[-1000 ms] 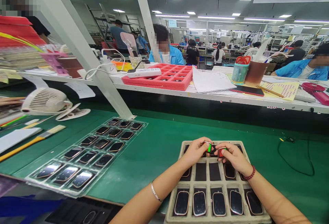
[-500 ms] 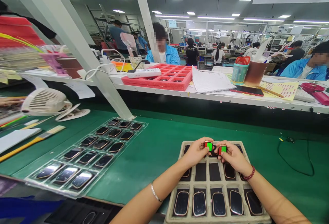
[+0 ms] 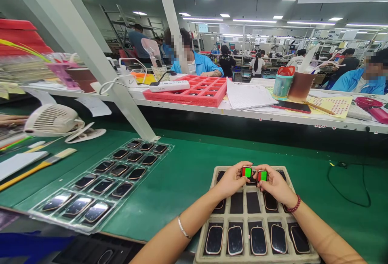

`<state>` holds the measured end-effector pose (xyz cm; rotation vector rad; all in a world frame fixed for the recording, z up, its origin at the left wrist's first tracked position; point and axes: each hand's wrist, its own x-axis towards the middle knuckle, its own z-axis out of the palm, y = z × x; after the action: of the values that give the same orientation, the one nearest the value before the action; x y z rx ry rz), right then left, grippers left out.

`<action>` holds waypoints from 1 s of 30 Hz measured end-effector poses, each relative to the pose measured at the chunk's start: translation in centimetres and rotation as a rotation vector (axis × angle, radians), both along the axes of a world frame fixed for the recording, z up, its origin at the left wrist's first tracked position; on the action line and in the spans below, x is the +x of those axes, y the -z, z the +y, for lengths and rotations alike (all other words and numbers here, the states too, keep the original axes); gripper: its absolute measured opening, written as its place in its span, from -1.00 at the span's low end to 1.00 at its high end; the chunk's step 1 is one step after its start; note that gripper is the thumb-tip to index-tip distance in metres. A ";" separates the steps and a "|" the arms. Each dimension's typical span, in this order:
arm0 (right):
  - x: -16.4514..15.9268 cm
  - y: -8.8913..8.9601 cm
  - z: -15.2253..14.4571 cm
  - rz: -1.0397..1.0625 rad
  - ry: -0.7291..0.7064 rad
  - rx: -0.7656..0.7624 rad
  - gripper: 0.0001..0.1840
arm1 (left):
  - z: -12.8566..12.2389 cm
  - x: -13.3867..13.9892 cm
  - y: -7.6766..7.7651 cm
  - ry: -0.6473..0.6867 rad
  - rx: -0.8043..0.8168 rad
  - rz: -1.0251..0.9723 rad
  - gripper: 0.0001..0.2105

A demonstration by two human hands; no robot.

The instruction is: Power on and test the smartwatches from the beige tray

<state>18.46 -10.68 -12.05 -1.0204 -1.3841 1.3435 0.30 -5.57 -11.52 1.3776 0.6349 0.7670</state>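
My left hand is closed on a smartwatch whose lit screen shows red and green. In my right hand is a second smartwatch, also lit red and green. Both are held side by side above the far part of a beige tray. Dark-screened watches with gold-coloured rims, such as this front watch, lie in the tray's compartments. Two middle compartments show only dark padding. My hands and forearms hide part of the back rows.
A clear plastic tray of watches lies to the left on the green table. Further left are a white fan and a brush. A black cable lies right. Across the back, a shelf holds a red foam tray.
The left watch's screen shows more fully, with the left thumb lower on it. My hands stay nearly in place. Behind the shelf, a person in blue has shifted and an arm now shows.
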 end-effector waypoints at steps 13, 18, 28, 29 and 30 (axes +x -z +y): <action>-0.1 -0.9 -0.3 -0.066 0.012 0.017 -0.82 | 0.0 -0.1 -0.2 0.022 0.037 0.078 -0.63; 0.1 -0.9 -0.2 -0.074 0.007 0.006 -0.87 | 0.0 -0.2 -0.2 0.014 0.080 0.114 -0.68; 0.4 -0.6 -0.1 -0.040 0.026 -0.010 -0.82 | 0.1 -0.2 -0.5 0.011 0.091 0.125 -0.67; 0.4 -0.6 -0.1 -0.034 0.028 -0.013 -0.82 | 0.1 -0.2 -0.5 0.010 0.092 0.128 -0.66; 0.4 -0.6 -0.1 -0.026 0.029 -0.016 -0.83 | 0.1 -0.2 -0.5 0.009 0.092 0.131 -0.67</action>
<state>18.88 -10.77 -11.40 -1.0676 -1.3753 1.3262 0.06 -5.51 -11.01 1.5232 0.7023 0.7107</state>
